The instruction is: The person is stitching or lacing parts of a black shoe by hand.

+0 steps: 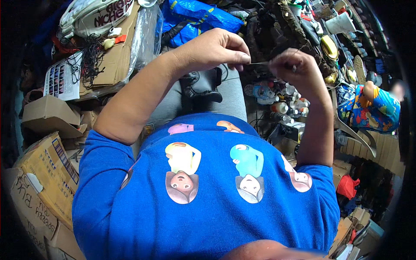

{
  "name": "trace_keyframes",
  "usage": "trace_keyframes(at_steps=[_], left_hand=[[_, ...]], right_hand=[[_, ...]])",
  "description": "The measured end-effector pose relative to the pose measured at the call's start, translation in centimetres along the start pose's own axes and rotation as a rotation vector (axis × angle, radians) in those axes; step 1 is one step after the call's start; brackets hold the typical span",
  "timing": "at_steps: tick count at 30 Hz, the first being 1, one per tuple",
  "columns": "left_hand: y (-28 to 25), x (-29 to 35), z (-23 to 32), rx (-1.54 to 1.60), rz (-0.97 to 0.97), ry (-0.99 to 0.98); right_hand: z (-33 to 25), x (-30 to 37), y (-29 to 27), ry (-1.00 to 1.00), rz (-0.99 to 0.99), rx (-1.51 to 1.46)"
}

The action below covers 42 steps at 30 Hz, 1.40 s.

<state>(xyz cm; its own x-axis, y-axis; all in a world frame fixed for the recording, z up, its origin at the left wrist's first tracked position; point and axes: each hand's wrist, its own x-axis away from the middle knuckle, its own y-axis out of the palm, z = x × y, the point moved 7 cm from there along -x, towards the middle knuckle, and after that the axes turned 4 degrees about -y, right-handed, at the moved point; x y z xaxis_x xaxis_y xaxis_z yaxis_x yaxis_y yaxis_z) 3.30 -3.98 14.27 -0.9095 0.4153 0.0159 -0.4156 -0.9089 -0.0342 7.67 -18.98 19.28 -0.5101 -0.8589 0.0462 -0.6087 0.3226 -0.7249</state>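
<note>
Above my lap, both hands are raised toward each other, with a thin pale strand (259, 63) stretched in the gap between them. My left hand (219, 48) is closed, its thumb and forefinger pinching one end of the strand. At the other end my right hand (294, 65) has its fingers curled in a pinch, somewhat smeared by motion. Whether the strand is thread or a needle, I cannot tell. A black shoe (203, 89) rests on my grey-trousered lap (234, 93), below the left wrist and touched by neither hand.
Flattened cardboard (115, 65) with tangled black cord (92, 65) lies at left, near a white bag (93, 19). A blue bag (197, 21) is ahead. Several bottles (281, 108) stand at right; beyond them sits another person in a colourful shirt (375, 108). Boxes (47, 173) crowd the lower left.
</note>
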Motion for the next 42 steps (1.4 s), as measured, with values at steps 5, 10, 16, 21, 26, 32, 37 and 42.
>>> trace_keyframes(at_steps=[5, 10, 16, 21, 26, 32, 37, 42], left_hand=[[0.3, -0.9, 0.3, 0.405, 0.23, 0.061], [-2.6, -1.0, 0.6, 0.524, 0.449, 0.266], [-9.9, 1.4, -7.6, 1.453, 0.466, 0.23], [-12.7, 7.0, -8.6, 1.09, 0.416, 0.255], [-15.8, 14.0, -8.4, 0.602, 0.973, 0.088], [-13.1, 11.2, -6.3, 0.085, 0.798, 0.119], [-2.0, 3.2, -1.6, -0.426, 0.331, -0.076], [2.5, -0.2, 0.4, -0.228, 0.136, 0.18]], right_hand=[[-2.1, -1.7, -1.6, -0.287, 0.65, 0.076], [-3.0, -2.7, -0.1, -0.496, 0.765, -0.029], [7.7, -0.9, 6.5, -0.026, 0.648, -1.446], [14.3, 3.7, 10.9, 0.294, 0.823, -1.974], [24.1, 12.9, 11.7, 0.678, 1.113, -1.565], [20.4, 11.9, 11.6, 0.823, 0.675, -1.042], [9.9, 5.9, 3.0, 0.244, 0.656, -0.997], [-1.7, 0.1, -1.7, -0.428, 0.001, -1.098]])
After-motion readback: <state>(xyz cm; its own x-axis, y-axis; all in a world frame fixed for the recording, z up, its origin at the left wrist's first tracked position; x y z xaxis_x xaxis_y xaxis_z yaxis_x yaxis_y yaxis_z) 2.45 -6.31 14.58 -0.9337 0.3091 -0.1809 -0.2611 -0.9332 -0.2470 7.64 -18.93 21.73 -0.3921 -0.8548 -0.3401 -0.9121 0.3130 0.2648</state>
